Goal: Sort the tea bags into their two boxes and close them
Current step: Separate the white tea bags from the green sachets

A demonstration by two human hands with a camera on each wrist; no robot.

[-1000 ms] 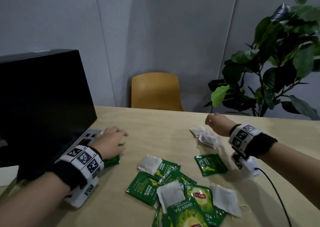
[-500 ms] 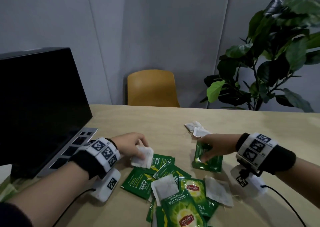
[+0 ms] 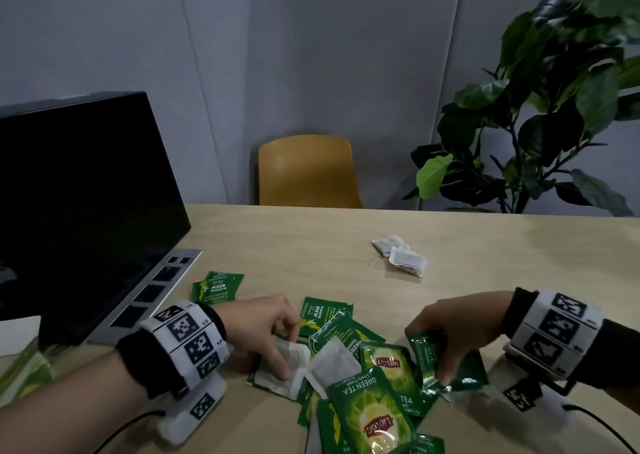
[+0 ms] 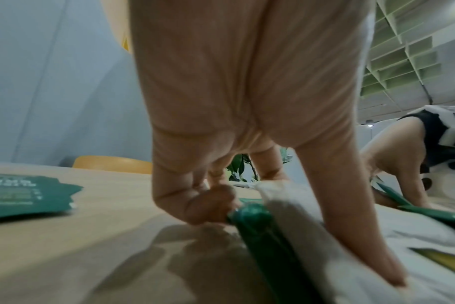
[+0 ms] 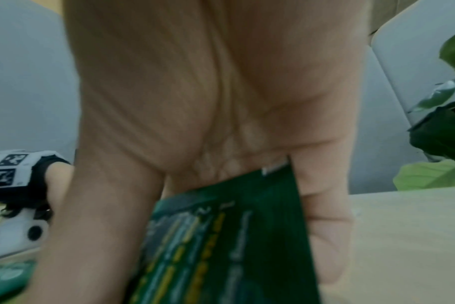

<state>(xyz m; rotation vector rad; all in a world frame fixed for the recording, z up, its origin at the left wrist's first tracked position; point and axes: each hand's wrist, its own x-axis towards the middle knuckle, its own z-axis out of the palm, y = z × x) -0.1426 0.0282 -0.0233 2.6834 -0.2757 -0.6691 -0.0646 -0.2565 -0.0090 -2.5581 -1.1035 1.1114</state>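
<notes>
Left hand [image 3: 263, 329]: thumb [image 4: 351, 236] pressed flat on a white tea bag [image 3: 282, 370]; other fingers [image 4: 195, 203] curled at the edge of a dark green sachet [image 4: 260, 232] directly beneath it. Bag and sachet pinched together, at the left edge of the pile [image 3: 360, 377].

Right hand [image 3: 450, 332]: fingers curled down over a dark green foil sachet [image 3: 429, 360]; thumb [image 5: 104, 226] on one face, fingers [image 5: 322, 216] on the other. Sachet tilted up from the table [image 3: 311, 245], at the right edge of the pile.

Between the hands: overlapping green sachets and white bags, with a Lipton green tea sachet [image 3: 374, 415] nearest the body.

Beyond the left hand, apart from the pile: two green sachets [image 3: 216, 287], just beside the laptop [image 3: 86, 211].

Beyond the right hand, well apart: small cluster of white tea bags [image 3: 400, 254].

Boxes: not visible in any view.
</notes>
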